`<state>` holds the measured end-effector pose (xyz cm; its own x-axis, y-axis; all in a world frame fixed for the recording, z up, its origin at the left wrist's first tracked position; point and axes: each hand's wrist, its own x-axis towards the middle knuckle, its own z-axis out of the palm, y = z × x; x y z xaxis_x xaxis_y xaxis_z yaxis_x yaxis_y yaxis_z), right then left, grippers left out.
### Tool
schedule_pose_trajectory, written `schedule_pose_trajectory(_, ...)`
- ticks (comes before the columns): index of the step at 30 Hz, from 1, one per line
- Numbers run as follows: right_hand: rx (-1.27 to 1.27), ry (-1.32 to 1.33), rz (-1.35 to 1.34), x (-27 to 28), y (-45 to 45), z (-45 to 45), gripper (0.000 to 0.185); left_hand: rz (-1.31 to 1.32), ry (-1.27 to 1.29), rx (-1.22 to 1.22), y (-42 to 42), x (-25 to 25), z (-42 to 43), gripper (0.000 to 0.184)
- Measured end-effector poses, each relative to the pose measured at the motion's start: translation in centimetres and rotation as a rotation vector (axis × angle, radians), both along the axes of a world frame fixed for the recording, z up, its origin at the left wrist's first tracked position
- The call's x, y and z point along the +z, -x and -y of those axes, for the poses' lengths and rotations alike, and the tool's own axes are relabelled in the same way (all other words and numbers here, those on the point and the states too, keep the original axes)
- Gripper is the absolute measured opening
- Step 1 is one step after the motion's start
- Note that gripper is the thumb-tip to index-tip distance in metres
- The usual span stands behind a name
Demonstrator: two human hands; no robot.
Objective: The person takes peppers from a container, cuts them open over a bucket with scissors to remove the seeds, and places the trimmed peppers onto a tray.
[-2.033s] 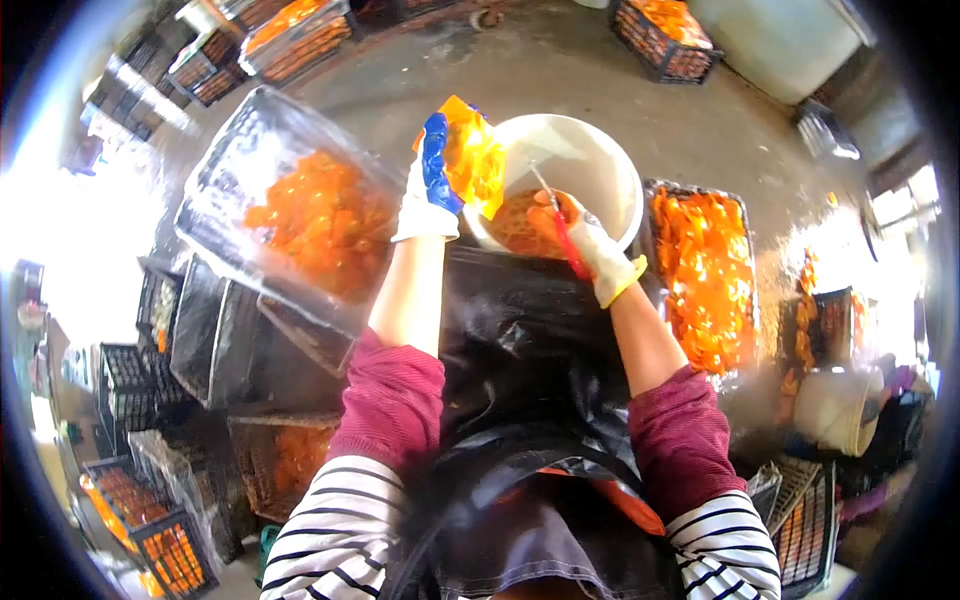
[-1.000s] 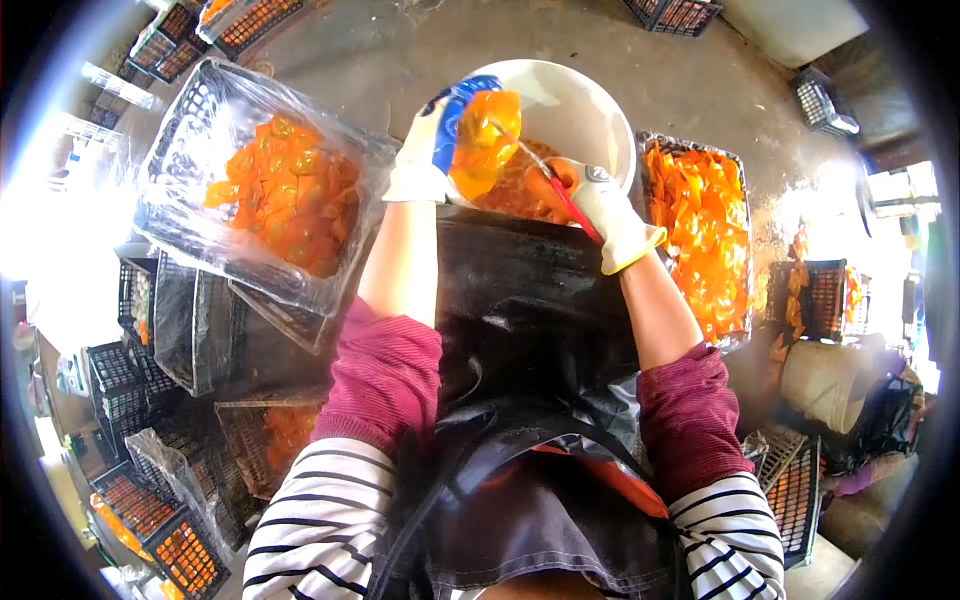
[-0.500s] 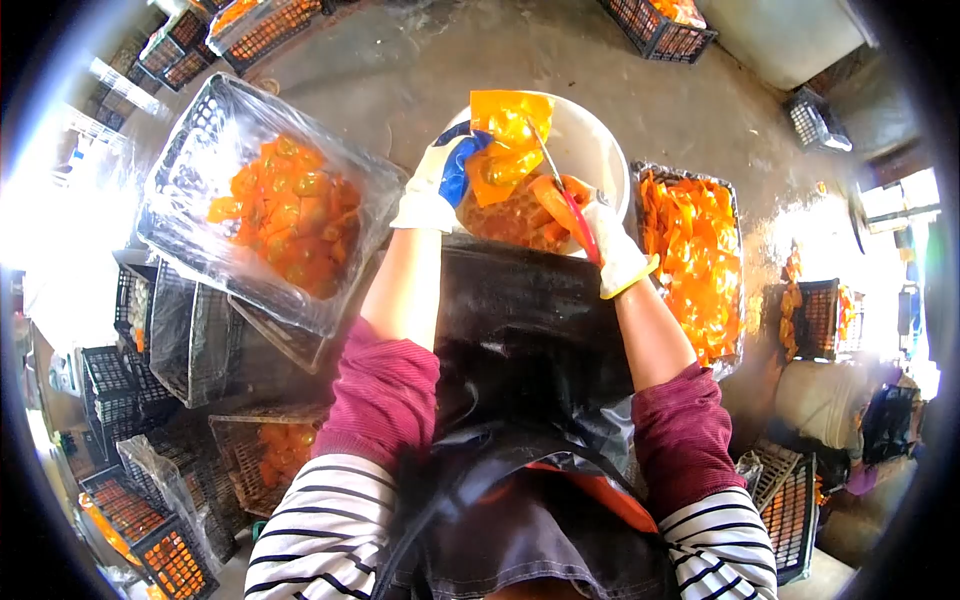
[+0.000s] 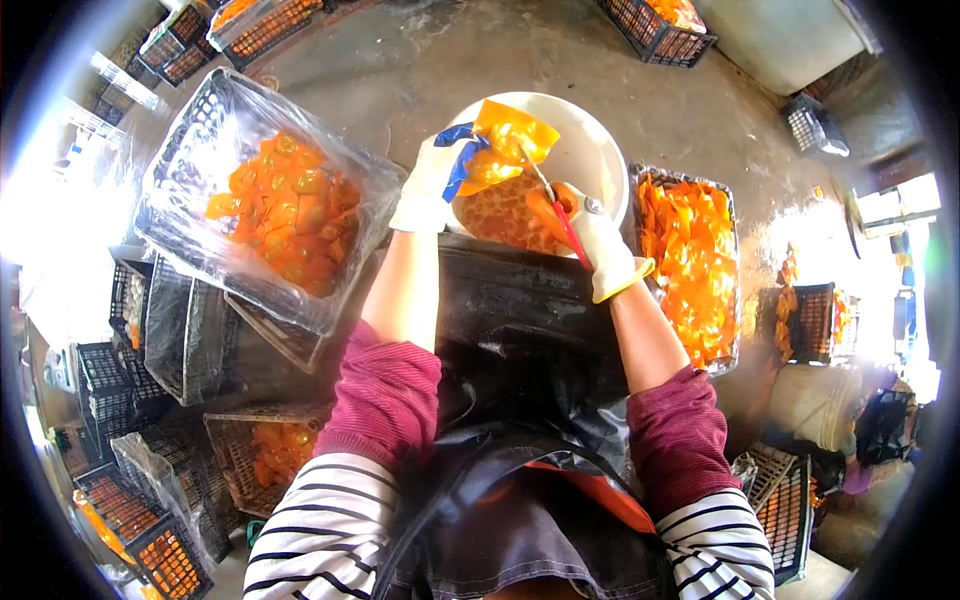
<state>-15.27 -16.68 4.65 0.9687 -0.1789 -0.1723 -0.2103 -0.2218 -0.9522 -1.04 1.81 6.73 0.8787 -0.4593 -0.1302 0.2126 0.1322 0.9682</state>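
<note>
Across the grey floor (image 4: 400,60) I can see a black mesh crate (image 4: 655,40) with orange pieces in it, just beside a big pale tank (image 4: 785,40), with a smaller crate (image 4: 815,127) near the tank and a long crate (image 4: 270,45) off at the far left. Over to the right, by the glare, orange strips (image 4: 787,310) hang beside a dark crate (image 4: 808,320), near a pale tub (image 4: 815,400). Low on the left, clear plastic (image 4: 155,480) drapes near a crate showing orange through its mesh (image 4: 165,555).

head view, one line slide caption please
Gloved left hand holds an orange piece, right hand a red-handled tool, over a white bucket.
</note>
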Motion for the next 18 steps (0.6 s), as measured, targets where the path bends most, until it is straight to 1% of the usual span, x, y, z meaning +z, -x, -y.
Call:
schedule_pose_trajectory(1,0.000,0.074,0.068,0.2,-0.1,-0.2,0.028,-0.029,0.025,-0.022,0.1,0.1,0.0,0.027)
schedule_pose_trajectory(2,0.031,0.241,0.126,0.5,0.0,-0.3,0.027,0.097,-0.060,-0.055,0.2,-0.3,0.3,0.026)
schedule_pose_trajectory(3,0.062,0.406,0.182,1.2,0.2,-0.7,0.026,0.051,-0.060,-0.059,0.3,0.0,0.2,0.027)
schedule_pose_trajectory(5,0.028,0.170,-0.092,1.9,0.2,-0.5,0.025,-0.011,-0.044,-0.061,0.6,0.3,0.1,0.028)
schedule_pose_trajectory(7,0.003,0.055,-0.191,1.9,0.1,-0.3,0.024,-0.041,-0.009,-0.051,0.5,0.2,0.0,0.029)
schedule_pose_trajectory(8,-0.005,0.057,-0.157,1.6,0.1,-0.3,0.024,-0.029,-0.026,-0.043,0.5,0.1,0.0,0.029)
schedule_pose_trajectory(10,0.007,0.149,-0.063,1.0,0.0,-0.4,0.025,-0.004,-0.060,-0.027,0.5,0.4,0.2,0.030)
schedule_pose_trajectory(12,0.048,0.331,0.056,0.4,-0.1,-0.6,0.025,0.033,-0.143,-0.066,1.1,1.1,0.5,0.031)
schedule_pose_trajectory(14,0.045,0.057,0.066,-1.4,-0.5,0.0,0.026,0.036,-0.181,-0.091,1.2,1.3,0.3,0.032)
schedule_pose_trajectory(15,0.029,0.008,0.024,-0.8,-0.4,0.0,0.027,0.021,-0.177,-0.102,0.9,1.0,0.2,0.032)
schedule_pose_trajectory(16,0.011,-0.040,-0.017,0.8,-0.3,-0.6,0.028,0.009,-0.170,-0.112,0.7,0.9,0.2,0.032)
schedule_pose_trajectory(18,-0.049,0.042,-0.188,4.7,0.6,-1.0,0.033,0.075,0.004,-0.127,0.7,0.5,0.6,0.037)
